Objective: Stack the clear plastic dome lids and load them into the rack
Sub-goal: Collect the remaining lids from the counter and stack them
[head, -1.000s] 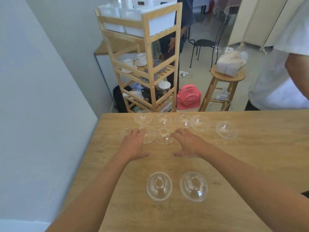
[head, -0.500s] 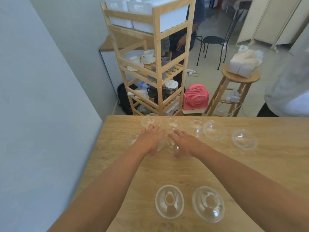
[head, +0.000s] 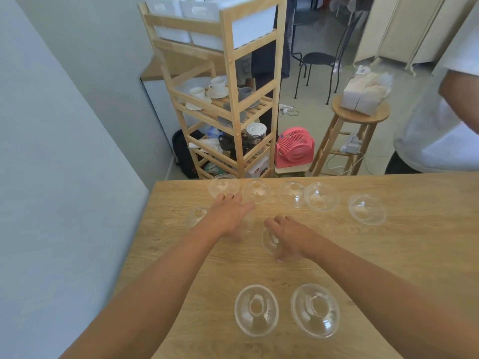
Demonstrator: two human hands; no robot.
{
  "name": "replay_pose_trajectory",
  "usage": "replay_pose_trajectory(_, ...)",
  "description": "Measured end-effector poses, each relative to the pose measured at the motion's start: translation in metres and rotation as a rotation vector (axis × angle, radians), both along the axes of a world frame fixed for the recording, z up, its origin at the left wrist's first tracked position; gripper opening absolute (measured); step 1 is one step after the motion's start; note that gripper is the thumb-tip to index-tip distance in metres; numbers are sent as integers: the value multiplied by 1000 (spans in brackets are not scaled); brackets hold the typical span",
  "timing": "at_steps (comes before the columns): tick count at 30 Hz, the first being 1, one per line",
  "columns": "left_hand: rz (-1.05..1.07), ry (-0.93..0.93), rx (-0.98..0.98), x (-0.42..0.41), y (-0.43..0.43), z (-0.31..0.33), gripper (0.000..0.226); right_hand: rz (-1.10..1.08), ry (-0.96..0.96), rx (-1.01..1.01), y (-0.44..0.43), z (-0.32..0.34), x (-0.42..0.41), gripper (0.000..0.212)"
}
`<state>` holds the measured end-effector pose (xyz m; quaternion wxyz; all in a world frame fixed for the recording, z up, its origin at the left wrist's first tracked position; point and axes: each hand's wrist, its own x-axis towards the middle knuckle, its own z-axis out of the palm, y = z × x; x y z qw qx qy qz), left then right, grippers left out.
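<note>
Ten clear dome lids (head: 321, 196) lie on one table (head: 414, 255) — five in the far row, three in the middle, two nearest. Two hands are over them — left hand (head: 228, 213), right hand (head: 290, 234). Beyond stand one wooden rack (head: 230, 73), one stool (head: 360, 117), one pink fan (head: 294, 149) and one black chair (head: 318, 58).

Single head-worn wide-angle view, looking forward and down, table (head: 388, 255) close below, wooden rack (head: 233, 99) beyond

We see our own two arms bare all the way up, the left forearm (head: 160, 288) and the right forearm (head: 375, 288) each broad at the lower edge of the view and narrowing to the wrist, ending in our bare left hand (head: 229, 216) and right hand (head: 291, 235).
</note>
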<state>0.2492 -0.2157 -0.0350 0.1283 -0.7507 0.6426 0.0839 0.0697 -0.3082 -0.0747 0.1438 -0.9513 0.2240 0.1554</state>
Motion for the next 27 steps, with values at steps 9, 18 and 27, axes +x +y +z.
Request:
replay_pose_trajectory(9,343,839,-446,-26,83,-3,90,-137,-93,147,1,24,-43,96)
replay_pose_trajectory(18,615,1095,-663,-79,135,-33,85,-62,-43,184,37,36,-95,98)
replay_pose_trajectory(27,709,918,-655,-128,170,-57,94,3,-75,58,62,28,-136,97)
